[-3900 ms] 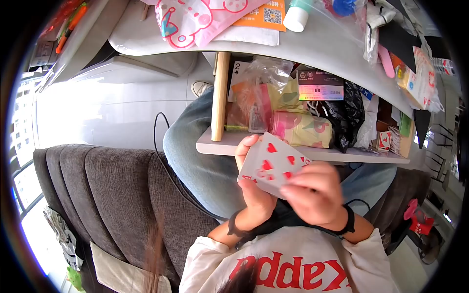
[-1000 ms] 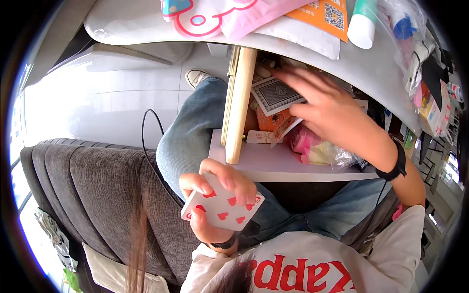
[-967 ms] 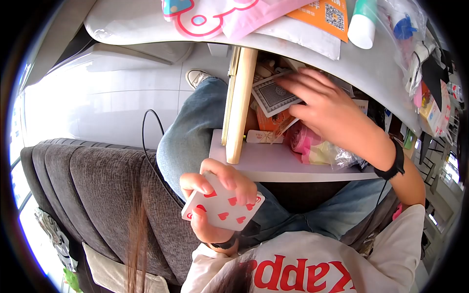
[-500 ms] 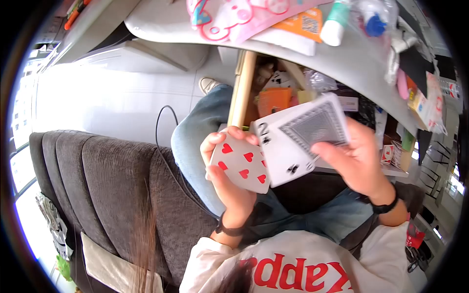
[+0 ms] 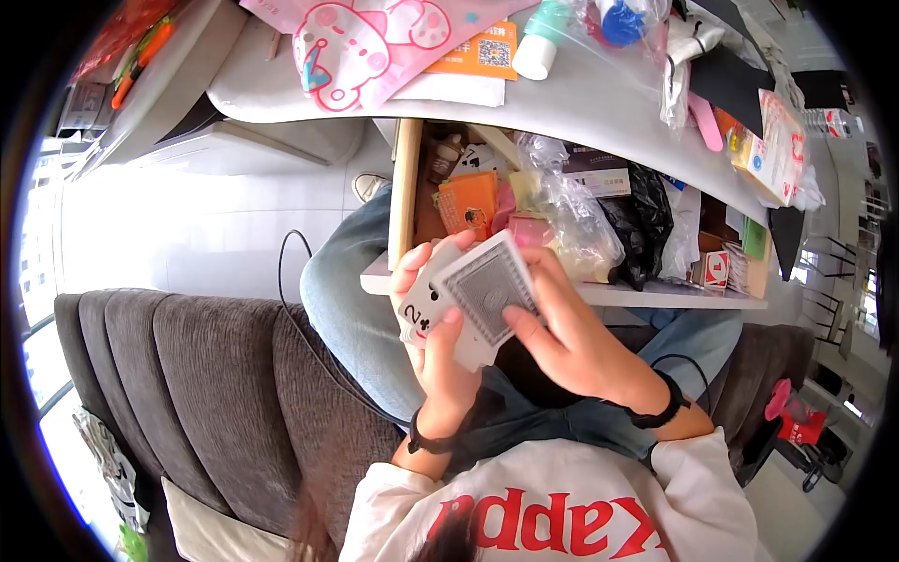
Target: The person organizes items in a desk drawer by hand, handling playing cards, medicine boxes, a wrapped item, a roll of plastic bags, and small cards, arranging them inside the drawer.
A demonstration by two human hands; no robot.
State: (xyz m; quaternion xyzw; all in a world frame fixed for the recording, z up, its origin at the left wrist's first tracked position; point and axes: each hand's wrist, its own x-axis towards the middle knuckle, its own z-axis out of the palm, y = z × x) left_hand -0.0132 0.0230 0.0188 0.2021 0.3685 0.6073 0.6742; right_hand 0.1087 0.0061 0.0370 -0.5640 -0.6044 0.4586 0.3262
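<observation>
A stack of playing cards lies in my left hand (image 5: 449, 373), with the fingers curled round its far edge and the thumb pressing on top. Face up on that stack is a two of clubs (image 5: 433, 298), partly covered. My right hand (image 5: 582, 345) pinches a playing card with a grey patterned back (image 5: 489, 288), thumb on its face-down side. It is tilted over the stack and overlaps it. Whether more cards sit beneath the patterned one cannot be seen. Both hands are above my lap, in front of an open drawer (image 5: 408, 187).
Inside the drawer are an orange packet (image 5: 466, 201), another playing card (image 5: 478, 161), clear plastic wrap (image 5: 581, 229) and a black plastic bag (image 5: 641, 225). The desk (image 5: 599, 117) above carries a pink pouch (image 5: 375, 47) and a white-and-green bottle (image 5: 538, 51). A grey sofa (image 5: 206, 384) stands at left.
My right hand has moved left and nearer my left hand. The two of clubs now rests under my left thumb, covering the hearts card. The view has shifted, showing more of the drawer.
</observation>
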